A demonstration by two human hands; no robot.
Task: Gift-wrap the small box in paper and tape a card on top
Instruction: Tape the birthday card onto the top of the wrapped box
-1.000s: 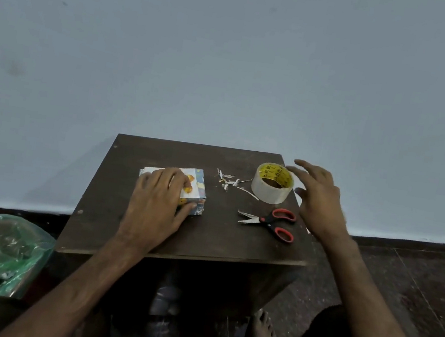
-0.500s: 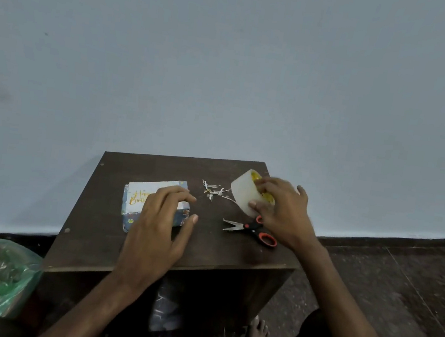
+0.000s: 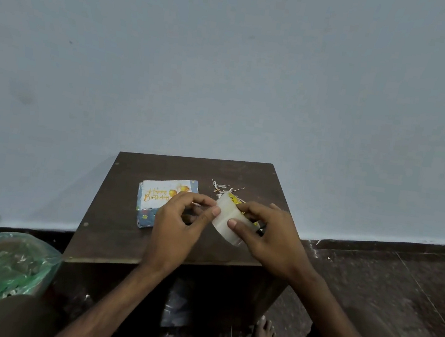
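— Where is the wrapped box [image 3: 146,216] found?

— It is set on the table [image 3: 120,228], left of centre, partly covered by the left hand [image 3: 176,230]. Its long axis is laid left to right, with the right end turned slightly away. The card [image 3: 159,192] is laid on top along the same axis, its "Happy Birthday" lettering readable from the near side.

— And the grips?

— The tape roll [image 3: 226,219] is held above the table by both. It is clasped in the grip of the right hand [image 3: 269,236], thumb on the outer band, yellow core turned far-right. Its left edge is pinched by the left thumb and fingertips. Paper scraps [image 3: 223,188] are scattered just behind.
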